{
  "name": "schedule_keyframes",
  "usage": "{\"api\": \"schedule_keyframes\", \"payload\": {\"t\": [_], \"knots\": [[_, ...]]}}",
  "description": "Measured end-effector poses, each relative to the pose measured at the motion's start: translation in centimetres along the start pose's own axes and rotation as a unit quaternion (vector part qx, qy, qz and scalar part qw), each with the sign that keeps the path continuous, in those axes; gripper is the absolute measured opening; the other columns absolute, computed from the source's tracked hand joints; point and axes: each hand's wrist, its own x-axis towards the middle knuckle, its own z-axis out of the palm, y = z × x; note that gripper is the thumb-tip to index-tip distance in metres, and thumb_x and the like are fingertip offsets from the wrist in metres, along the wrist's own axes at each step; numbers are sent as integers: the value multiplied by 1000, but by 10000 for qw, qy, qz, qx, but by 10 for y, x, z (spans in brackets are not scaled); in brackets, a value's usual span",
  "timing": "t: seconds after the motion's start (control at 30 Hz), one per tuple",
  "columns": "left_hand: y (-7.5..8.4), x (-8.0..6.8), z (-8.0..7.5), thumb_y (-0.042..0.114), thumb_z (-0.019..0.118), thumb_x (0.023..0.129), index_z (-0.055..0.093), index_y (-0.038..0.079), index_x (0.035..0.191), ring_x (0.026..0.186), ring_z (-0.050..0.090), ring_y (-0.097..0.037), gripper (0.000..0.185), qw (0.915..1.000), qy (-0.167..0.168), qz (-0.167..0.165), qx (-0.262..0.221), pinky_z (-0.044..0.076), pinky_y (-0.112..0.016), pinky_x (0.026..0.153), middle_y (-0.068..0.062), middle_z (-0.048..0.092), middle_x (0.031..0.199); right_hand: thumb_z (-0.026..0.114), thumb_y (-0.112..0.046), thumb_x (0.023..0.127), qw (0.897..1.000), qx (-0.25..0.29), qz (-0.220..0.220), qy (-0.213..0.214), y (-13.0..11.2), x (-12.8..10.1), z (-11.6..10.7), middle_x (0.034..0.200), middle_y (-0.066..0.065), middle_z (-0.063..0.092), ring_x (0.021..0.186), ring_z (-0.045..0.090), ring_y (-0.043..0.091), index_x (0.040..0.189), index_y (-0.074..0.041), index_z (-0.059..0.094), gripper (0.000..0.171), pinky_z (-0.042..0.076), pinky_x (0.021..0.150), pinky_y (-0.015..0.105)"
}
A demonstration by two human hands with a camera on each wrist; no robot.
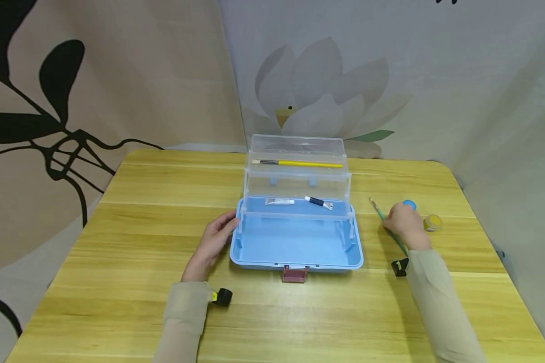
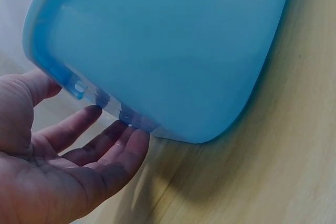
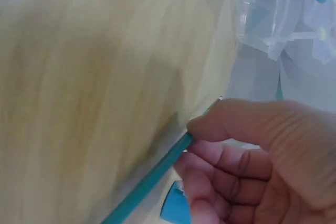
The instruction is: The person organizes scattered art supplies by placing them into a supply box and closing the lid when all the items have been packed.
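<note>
Wooden table (image 1: 118, 282), wall hangings (image 1: 118, 75) — leaf, lotus prints

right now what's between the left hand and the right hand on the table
In the head view the open blue storage box sits between the left hand and the right hand.

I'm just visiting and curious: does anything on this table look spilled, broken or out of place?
Nothing stands out. The blue storage box sits open and square on the table, its clear trays holding a yellow paintbrush and two paint tubes. The left hand rests against the box; the right hand pinches a green paintbrush. No spills visible.
</note>
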Motion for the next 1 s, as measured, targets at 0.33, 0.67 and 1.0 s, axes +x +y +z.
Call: {"api": "schedule_keyframes", "payload": {"t": [0.33,0.67,1.0], "knots": [[-1,1,-1,25,49,98,43,1,138,118,48,-28,47,10000,31,32,55,45,-37,94,-17,46,136,64,-7,79,9937,32,-605,947,-9,0,-27,67,14,62,55,53,24,66,1,62,15,45,51,41],[-1,2,0,25,50,98,45,3,137,116,49,-25,45,10000,61,-21,46,46,-34,92,-15,47,135,60,-5,82,9850,-236,-1128,1286,-42,5,-65,71,18,63,52,52,23,75,4,62,12,45,50,40],[-3,3,1,24,50,98,45,0,136,112,51,-22,45,9999,88,40,35,47,-30,88,-17,49,133,54,1,78,9682,-660,-1847,1555,-96,19,-94,54,3,43,49,36,18,63,-5,54,16,28,50,31]]}}
